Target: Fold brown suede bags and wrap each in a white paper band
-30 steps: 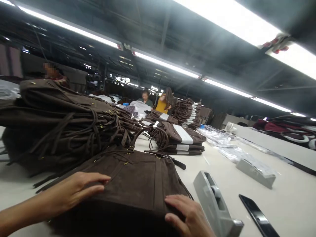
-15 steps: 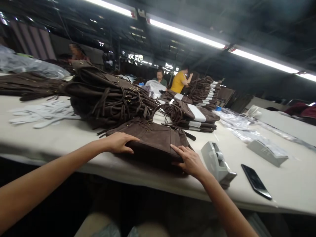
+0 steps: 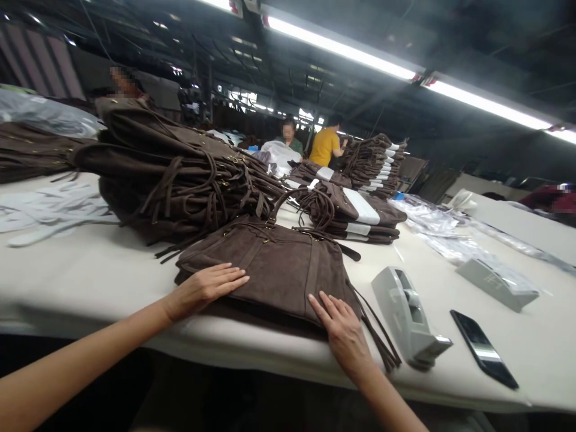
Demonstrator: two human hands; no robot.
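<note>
A dark brown bag lies flat at the front edge of the pale table, its handles pointing away from me. My left hand rests on the bag's near left part, fingers stretched out. On the near right part lies my right hand, fingers extended over the surface. Thin dark straps hang from the bag's right side beside that hand. Behind and to the left rises a heap of similar brown bags.
Right of the bag stand a grey tape dispenser and a phone. Farther right is another dispenser. Banded brown bags are stacked behind. White strips lie left. People are in the background.
The bag has been laid flatter, showing more of its upper face. Both hands have shifted from its near edge onto its surface, fingers now flat. The view has moved slightly.
</note>
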